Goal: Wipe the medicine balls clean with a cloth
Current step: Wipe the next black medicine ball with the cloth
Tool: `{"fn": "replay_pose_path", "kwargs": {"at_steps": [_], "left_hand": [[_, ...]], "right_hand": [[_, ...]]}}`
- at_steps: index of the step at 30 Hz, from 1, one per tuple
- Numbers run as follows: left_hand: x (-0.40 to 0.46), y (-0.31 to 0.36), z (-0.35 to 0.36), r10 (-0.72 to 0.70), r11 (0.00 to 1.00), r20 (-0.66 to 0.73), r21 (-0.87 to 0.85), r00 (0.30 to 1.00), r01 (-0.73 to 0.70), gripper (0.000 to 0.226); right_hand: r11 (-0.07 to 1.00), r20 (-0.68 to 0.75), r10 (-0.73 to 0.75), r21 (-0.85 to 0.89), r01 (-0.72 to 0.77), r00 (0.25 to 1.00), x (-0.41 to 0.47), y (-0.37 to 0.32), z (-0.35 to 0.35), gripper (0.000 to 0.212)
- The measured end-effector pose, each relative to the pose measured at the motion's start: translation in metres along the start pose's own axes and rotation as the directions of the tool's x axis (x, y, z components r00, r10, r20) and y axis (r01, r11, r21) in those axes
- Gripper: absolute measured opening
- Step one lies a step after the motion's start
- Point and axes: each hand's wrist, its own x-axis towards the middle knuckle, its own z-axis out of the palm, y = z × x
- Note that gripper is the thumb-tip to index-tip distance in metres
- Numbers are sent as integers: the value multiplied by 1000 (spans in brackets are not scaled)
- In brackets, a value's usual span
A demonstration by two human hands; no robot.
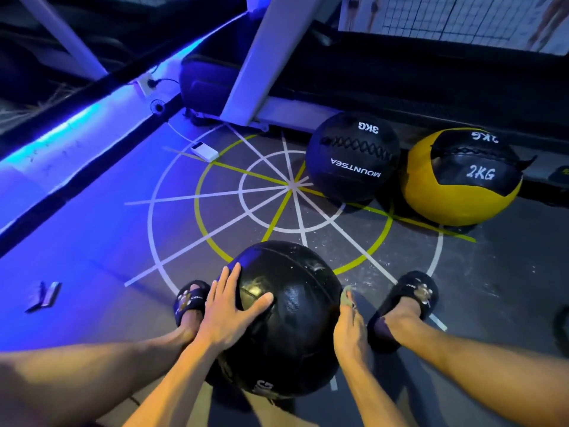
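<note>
Spread left hand [229,312] presses one of three medicine balls [289,318]; right hand's [349,328] state unclear.

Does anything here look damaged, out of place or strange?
Yes. The black medicine ball under the left hand has a pale scuffed patch near its top seam. White specks are scattered on the dark floor beside it. A white power bank lies loose on the floor markings.

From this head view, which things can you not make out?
- The right hand: its palm side is hidden behind the black medicine ball, so the cloth shows only as a small edge.
- The white print low on that ball: curved away, unreadable.
- A dark object: cut off by the right edge.
- The left hand lies flat and is plain.
</note>
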Motion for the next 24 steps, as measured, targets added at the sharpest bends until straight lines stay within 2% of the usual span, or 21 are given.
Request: {"fn": "replay_pose_path", "kwargs": {"at_steps": [2, 4, 5, 6, 7, 8, 10, 11, 15, 17, 19, 21, 22, 23, 24], "left_hand": [[3, -2, -1, 6, 1000, -22, -12, 1000, -6, 129], [2, -1, 0, 12, 1000, -43, -21, 999, -12, 128], [0, 1, 3, 14, 1000, -51, -20, 999, -15, 127], [-4, 4, 6, 19, 1000, -59, -10, 998, -20, 127], [-8, 6, 10, 24, 1000, -74, 11, 997, -23, 126], [-11, 8, 13, 32, 999, -90, 37, 995, -29, 126], [-15, 13, 18, 51, 996, -112, 74, 992, -43, 123], [-15, 15, 19, 61, 995, -115, 90, 991, -51, 122], [-3, 13, 19, 87, 988, -108, 137, 990, -72, 119], [1, 10, 13, 76, 995, -97, 74, 992, -69, 120], [4, 4, 9, 57, 998, -99, 20, 993, -55, 119], [4, 1, 9, 55, 998, -108, 20, 993, -53, 118], [4, 0, 9, 55, 998, -112, 18, 992, -53, 118], [3, -1, 9, 50, 999, -118, 9, 992, -49, 119], [4, -1, 8, 45, 999, -121, 3, 992, -45, 119]], "right_hand": [[997, -23, -76, -17, 76, 997, 3, -1, 2, 47], [979, -25, -134, -158, 128, 991, 7, -2, 1, 46], [975, -83, -155, -171, 139, 984, 8, -5, 0, 44], [983, -137, -166, -104, 152, 977, 7, -11, -3, 44], [977, -79, -200, -89, 193, 977, 8, -11, -2, 45], [936, -13, -275, -229, 265, 961, 12, -10, 0, 46], [825, -50, -389, -463, 324, 920, 11, -24, 9, 46], [759, -25, -441, -544, 358, 897, 8, -41, 14, 47], [637, 167, -600, -492, 594, 782, 3, -99, 33, 64], [666, 267, -540, -445, 599, 798, 9, -98, 24, 71], [717, 291, -434, -461, 522, 853, 18, -73, 3, 59], [821, 213, -226, -484, 304, 950, 15, -48, -21, 51], [858, 169, -132, -474, 198, 977, 9, -41, -26, 49], [870, 147, -82, -471, 143, 986, 3, -40, -24, 52], [862, 129, -112, -481, 161, 985, -1, -46, -16, 63]]}}
